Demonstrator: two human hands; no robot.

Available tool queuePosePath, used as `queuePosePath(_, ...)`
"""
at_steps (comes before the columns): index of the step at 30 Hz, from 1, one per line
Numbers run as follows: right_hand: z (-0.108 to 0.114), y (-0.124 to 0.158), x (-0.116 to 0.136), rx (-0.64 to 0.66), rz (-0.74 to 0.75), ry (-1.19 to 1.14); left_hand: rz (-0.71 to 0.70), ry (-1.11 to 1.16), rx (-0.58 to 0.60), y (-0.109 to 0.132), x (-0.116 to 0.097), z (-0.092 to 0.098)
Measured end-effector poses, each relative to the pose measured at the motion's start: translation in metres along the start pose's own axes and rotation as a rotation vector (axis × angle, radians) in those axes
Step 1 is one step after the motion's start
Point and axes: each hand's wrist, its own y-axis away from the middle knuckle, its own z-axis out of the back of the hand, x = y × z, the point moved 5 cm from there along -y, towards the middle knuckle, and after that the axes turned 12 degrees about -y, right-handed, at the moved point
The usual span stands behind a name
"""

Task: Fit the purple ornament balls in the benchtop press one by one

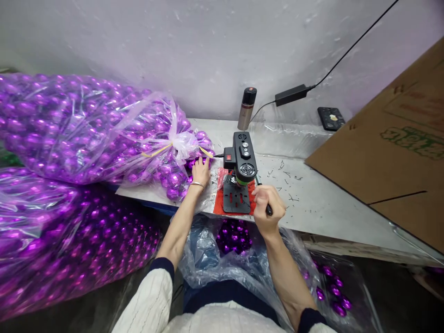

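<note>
My left hand (201,172) reaches into loose purple balls (175,181) spilling from a tied clear bag (93,129) on the white table; its fingers curl over one ball, mostly hidden. My right hand (266,206) is closed around the black lever handle (268,210) of a small black bench press machine (240,171). The machine stands on a black base over a red mat (220,203). In front of my lap an open plastic bag (233,236) holds several purple balls.
A second big bag of purple balls (69,240) lies lower left. A cardboard sheet (391,152) leans at the right. A dark-capped can (247,108), a power adapter (293,95) with cable and a black device (331,118) sit by the wall. Small metal bits (286,178) litter the table.
</note>
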Motion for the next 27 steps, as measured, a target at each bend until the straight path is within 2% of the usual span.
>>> queuePosePath(3,0.000,-0.001,0.000,0.001,-0.010,0.008,0.050,0.048,0.053,-0.008,0.001,0.000)
queuePosePath(6,0.001,-0.002,0.000,0.001,-0.012,0.009,0.121,0.302,0.038,-0.003,0.006,0.005)
queuePosePath(9,0.000,-0.003,0.001,0.013,-0.005,0.001,0.213,0.847,0.051,0.016,0.014,0.006)
queuePosePath(12,0.001,-0.003,0.001,0.011,0.000,-0.005,0.281,1.449,0.185,0.047,0.014,0.001)
queuePosePath(14,0.001,-0.003,0.001,0.003,-0.003,-0.011,0.319,1.659,0.255,0.069,0.012,-0.004)
queuePosePath(17,0.001,-0.005,0.002,0.003,-0.016,-0.002,0.375,1.726,0.293,0.095,0.007,-0.016)
queuePosePath(21,0.000,-0.008,0.003,0.005,-0.030,0.025,0.437,1.661,0.295,0.111,-0.006,-0.042)
queuePosePath(24,0.000,-0.008,0.004,0.004,-0.020,0.010,0.430,1.481,0.202,0.114,-0.017,-0.055)
queuePosePath(27,0.001,-0.007,0.004,0.014,-0.012,0.002,0.319,1.279,0.065,0.111,-0.030,-0.054)
